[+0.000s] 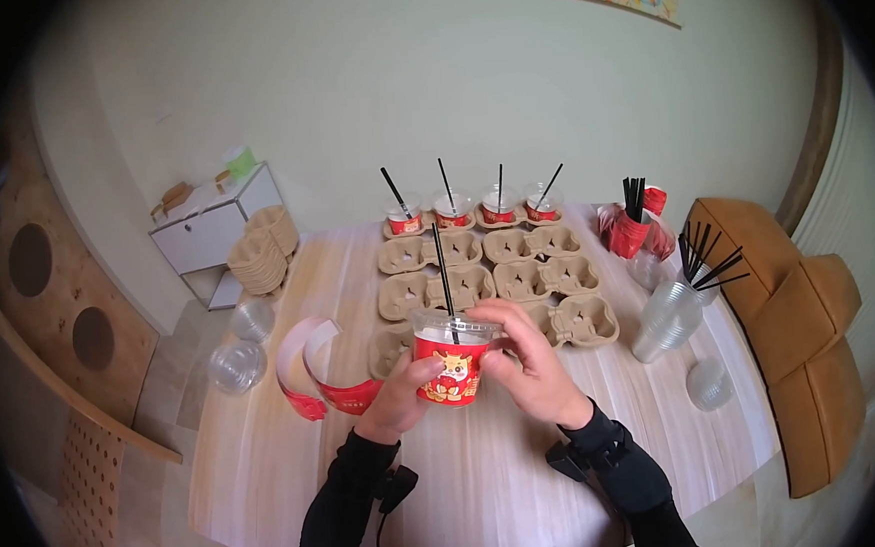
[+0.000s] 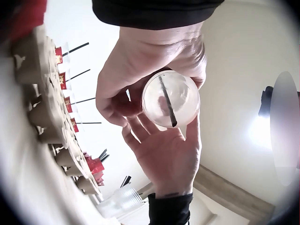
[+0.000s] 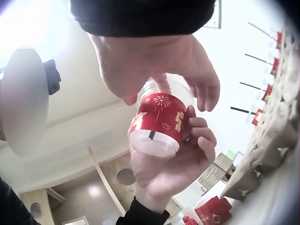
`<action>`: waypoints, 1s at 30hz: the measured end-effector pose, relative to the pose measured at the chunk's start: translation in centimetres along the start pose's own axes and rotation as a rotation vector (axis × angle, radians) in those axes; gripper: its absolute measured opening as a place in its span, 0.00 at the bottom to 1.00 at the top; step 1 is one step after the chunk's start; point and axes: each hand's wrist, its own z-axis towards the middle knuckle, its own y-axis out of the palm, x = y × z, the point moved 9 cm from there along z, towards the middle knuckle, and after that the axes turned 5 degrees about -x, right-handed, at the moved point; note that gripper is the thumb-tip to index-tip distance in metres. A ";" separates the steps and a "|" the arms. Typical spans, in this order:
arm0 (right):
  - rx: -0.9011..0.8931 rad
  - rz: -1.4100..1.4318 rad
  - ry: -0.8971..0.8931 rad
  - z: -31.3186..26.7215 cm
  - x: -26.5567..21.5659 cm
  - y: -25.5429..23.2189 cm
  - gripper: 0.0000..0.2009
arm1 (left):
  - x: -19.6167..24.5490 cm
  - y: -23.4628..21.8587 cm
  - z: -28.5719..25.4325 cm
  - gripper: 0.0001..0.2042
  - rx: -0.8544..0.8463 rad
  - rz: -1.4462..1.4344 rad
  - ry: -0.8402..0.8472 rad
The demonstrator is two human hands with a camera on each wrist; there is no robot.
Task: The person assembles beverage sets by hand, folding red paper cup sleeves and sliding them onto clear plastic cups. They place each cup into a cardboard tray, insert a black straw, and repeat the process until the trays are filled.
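A clear plastic cup with a red printed sleeve (image 1: 450, 378) is held over the near middle of the table, a cartoon animal on its front. It has a clear lid (image 1: 430, 320), and a black straw (image 1: 442, 263) stands up through it. My left hand (image 1: 397, 398) grips the sleeved body, with the thumb across the front. My right hand (image 1: 536, 373) holds the upper side by the lid, fingers over the rim and thumb lower down. From beneath, the left wrist view shows the cup's base (image 2: 180, 96) with the straw's lower end inside. The right wrist view shows the red sleeve (image 3: 157, 117).
Pulp cup carriers (image 1: 523, 279) stand in rows beyond; the far row holds several sleeved cups (image 1: 499, 208) with straws. At left lie loose red sleeves (image 1: 350, 394), clear lids (image 1: 237, 368) and stacked carriers (image 1: 259, 256). Stacked clear cups (image 1: 664, 322) and black straws (image 1: 635, 199) are at right.
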 end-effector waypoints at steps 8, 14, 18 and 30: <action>-0.011 0.123 0.159 -0.1 1.7 0.3 0.29 | 0.3 -0.2 0.2 0.24 0.034 0.273 -0.054; 0.045 0.232 0.222 0.7 4.7 0.0 0.29 | 1.5 -2.0 0.6 0.41 0.178 0.567 0.111; 0.205 0.194 0.148 4.4 8.1 -1.5 0.36 | 5.6 -2.7 -1.6 0.34 0.597 1.010 0.435; 0.207 -0.560 -0.024 21.8 17.9 1.6 0.39 | 4.8 1.4 -1.3 0.30 0.397 0.685 0.522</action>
